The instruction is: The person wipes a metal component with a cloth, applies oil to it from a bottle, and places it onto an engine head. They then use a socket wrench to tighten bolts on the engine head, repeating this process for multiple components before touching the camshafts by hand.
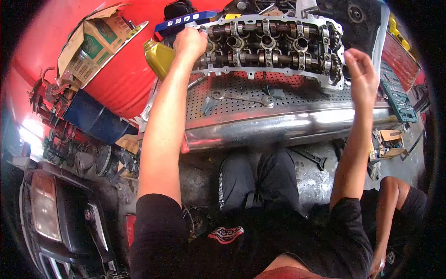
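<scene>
A metal cylinder head (pixel 269 46) with two camshafts lies across a perforated steel bench (pixel 260 121). My left hand (pixel 189 42) rests closed on the head's left end, gripping its corner. My right hand (pixel 361 74) hovers beside the head's right end by the cam sprockets, fingers loosely curled, holding nothing that I can see. A combination wrench (pixel 246 98) lies on the bench just in front of the head.
A yellow oil bottle (pixel 158 56) stands left of the head, with a blue tool case (pixel 183 22) behind it. An open cardboard box (pixel 93 46) sits far left. A socket set tray (pixel 398 97) lies at right. Another person's arm (pixel 388 218) is at lower right. A car front (pixel 60 218) is at lower left.
</scene>
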The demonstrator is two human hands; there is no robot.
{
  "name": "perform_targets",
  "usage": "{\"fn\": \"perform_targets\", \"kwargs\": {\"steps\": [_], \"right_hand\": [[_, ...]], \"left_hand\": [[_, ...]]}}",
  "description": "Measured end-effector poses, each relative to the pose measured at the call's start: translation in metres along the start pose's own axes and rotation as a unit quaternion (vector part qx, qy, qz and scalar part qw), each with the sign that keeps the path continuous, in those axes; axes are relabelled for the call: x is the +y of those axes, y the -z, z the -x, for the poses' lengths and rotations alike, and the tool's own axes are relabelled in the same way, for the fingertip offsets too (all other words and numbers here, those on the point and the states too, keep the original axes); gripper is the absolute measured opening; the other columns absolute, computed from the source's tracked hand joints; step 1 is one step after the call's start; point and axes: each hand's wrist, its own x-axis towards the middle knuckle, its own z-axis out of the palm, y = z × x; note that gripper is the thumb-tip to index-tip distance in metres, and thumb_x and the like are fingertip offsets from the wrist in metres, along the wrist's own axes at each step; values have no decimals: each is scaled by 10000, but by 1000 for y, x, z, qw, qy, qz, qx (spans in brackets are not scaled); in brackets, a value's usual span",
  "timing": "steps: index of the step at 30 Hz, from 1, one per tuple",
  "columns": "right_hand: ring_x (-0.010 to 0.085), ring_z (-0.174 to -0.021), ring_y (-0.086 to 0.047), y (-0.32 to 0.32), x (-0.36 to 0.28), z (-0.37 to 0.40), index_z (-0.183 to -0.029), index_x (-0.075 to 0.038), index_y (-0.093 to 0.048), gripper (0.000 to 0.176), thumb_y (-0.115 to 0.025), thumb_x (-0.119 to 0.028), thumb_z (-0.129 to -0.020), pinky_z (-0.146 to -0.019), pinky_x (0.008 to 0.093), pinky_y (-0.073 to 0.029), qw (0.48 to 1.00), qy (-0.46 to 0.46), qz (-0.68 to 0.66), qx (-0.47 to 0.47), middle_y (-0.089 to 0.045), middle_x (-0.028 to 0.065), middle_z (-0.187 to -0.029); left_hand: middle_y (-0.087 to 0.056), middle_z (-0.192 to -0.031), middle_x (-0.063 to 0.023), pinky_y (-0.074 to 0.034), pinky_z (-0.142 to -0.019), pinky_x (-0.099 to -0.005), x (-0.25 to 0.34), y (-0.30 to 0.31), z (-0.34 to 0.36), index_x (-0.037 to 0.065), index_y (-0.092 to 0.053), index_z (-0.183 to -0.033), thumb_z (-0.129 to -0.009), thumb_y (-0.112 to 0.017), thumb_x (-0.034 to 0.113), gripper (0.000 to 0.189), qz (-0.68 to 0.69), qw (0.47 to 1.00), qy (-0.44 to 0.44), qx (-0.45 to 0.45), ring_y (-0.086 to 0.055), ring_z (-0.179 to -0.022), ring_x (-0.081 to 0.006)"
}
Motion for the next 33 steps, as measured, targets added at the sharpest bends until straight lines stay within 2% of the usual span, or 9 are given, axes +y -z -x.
{"fn": "perform_targets", "kwargs": {"steps": [4, 11, 13, 14, 21, 23, 27, 29, 33], "right_hand": [[93, -677, -499, -39, -12, 78, -940, -65, -694, 147, -725, -166, -836, -638, 244, -433, 997, 37, 63, -35, -636, 14, -872], [250, -789, -593, -73, -15, 133, -893, -35, -657, 140, -709, -135, -811, -726, 364, -487, 979, 10, 95, -179, -609, 97, -903], [288, -866, -602, -82, -11, 135, -897, -40, -656, 145, -708, -143, -810, -776, 390, -482, 973, 60, 112, -193, -608, 110, -913], [325, -956, -590, -85, -12, 134, -907, -46, -658, 153, -711, -148, -806, -835, 414, -467, 972, 61, 103, -202, -606, 124, -930], [271, -913, -608, -91, -18, 148, -912, -36, -652, 128, -700, -111, -820, -795, 372, -510, 976, 38, 50, -208, -599, 116, -987], [250, -924, -616, -88, -15, 155, -922, -19, -646, 112, -682, -83, -837, -775, 332, -529, 975, 40, 62, -209, -589, 117, -1009], [255, -993, -599, -90, -21, 156, -913, -14, -647, 109, -685, -86, -841, -868, 345, -488, 974, 40, 65, -215, -594, 126, -1039], [268, -1035, -578, -93, -31, 156, -911, -17, -656, 109, -691, -93, -841, -903, 355, -455, 972, 51, 76, -216, -600, 137, -1060], [268, -1060, -570, -102, -45, 159, -925, -21, -662, 115, -692, -97, -843, -927, 353, -438, 969, 71, 66, -227, -600, 137, -1081]], "left_hand": [[-670, -1107, -211, -429, -950, -528, 5, 5, 9, 36, -682, -1077, -867, -582, 379, 414, -49, 998, -30, 10, -631, -1069, -362], [-674, -1035, -245, -483, -910, -462, -18, -8, -14, 44, -721, -1014, -861, -539, 563, 571, -31, 999, -15, 14, -636, -1039, -385], [-679, -1023, -233, -487, -909, -459, -24, -20, -25, 39, -712, -1020, -847, -591, 516, 522, -76, 995, -50, 30, -638, -1022, -390], [-632, -1162, -250, -427, -991, -511, 25, 20, 20, 26, -653, -1139, -837, -656, 330, 428, 17, 997, 65, 27, -596, -1135, -355], [-660, -1058, -261, -488, -906, -450, 26, 35, 33, -27, -671, -1035, -809, -668, 326, 419, 85, 995, -28, 35, -639, -1020, -371], [-655, -1102, -247, -471, -930, -475, 21, 18, 14, -18, -680, -1029, -857, -602, 327, 393, 43, 998, 24, 25, -623, -1069, -372], [-663, -1124, -219, -325, -1067, -539, 31, 31, 25, 31, -701, -1040, -915, -472, 243, 336, 62, 996, 70, -13, -596, -1147, -352], [-665, -1130, -213, -229, -1118, -543, 22, -6, 1, 39, -703, -1051, -928, -437, 226, 348, 108, 984, 99, 103, -594, -1157, -339], [-639, -1183, -222, -200, -1124, -563, 26, 27, 30, 8, -646, -1153, -895, -527, 215, 351, 72, 995, 69, 17, -570, -1184, -353]]}}
